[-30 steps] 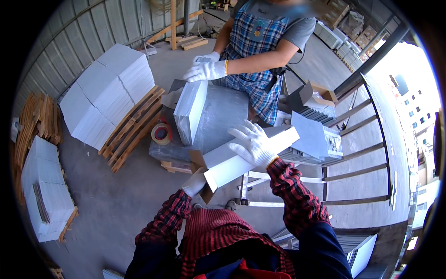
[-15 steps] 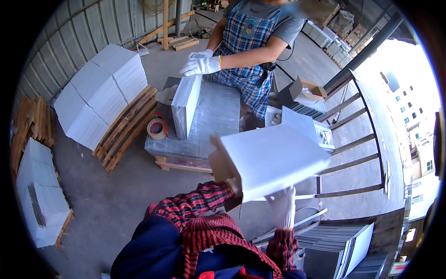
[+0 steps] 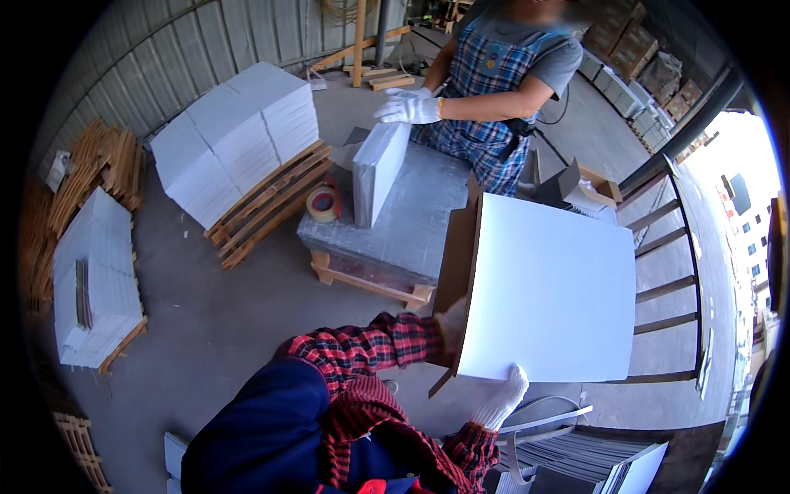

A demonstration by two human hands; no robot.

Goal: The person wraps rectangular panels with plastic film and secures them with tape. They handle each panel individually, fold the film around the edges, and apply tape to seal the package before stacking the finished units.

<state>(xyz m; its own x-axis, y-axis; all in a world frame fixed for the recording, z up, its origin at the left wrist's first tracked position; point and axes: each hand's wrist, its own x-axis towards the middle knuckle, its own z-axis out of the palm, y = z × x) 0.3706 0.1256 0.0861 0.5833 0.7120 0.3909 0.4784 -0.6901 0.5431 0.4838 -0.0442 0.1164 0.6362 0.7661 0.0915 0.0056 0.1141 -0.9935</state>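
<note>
A white cardboard box [image 3: 547, 288] with brown inner flaps [image 3: 454, 263] is held up in front of me, its broad white face turned toward me. My right hand [image 3: 502, 398], in a white knit glove, grips its near lower edge with the thumb over the white face. At the open flapped end is my left hand [image 3: 449, 324], closed on the box's edge; it is blurred and its fingers are partly hidden. Across the grey-topped table [image 3: 420, 210] another person's white-gloved hands [image 3: 410, 107] rest on an upright white slab-like stack [image 3: 380, 174].
A tape roll [image 3: 323, 203] lies on the table's left corner. White stacks on pallets [image 3: 234, 136] [image 3: 95, 276] stand at left. An open carton [image 3: 588, 188] sits beyond my box, a slatted metal frame [image 3: 666, 288] at right. Grey panels [image 3: 568, 465] stand below my right arm.
The box has turned so its white face shows more fully, its flapped end swinging upright. My view has shifted, moving the table rightward. The other person's hands stay on the stack.
</note>
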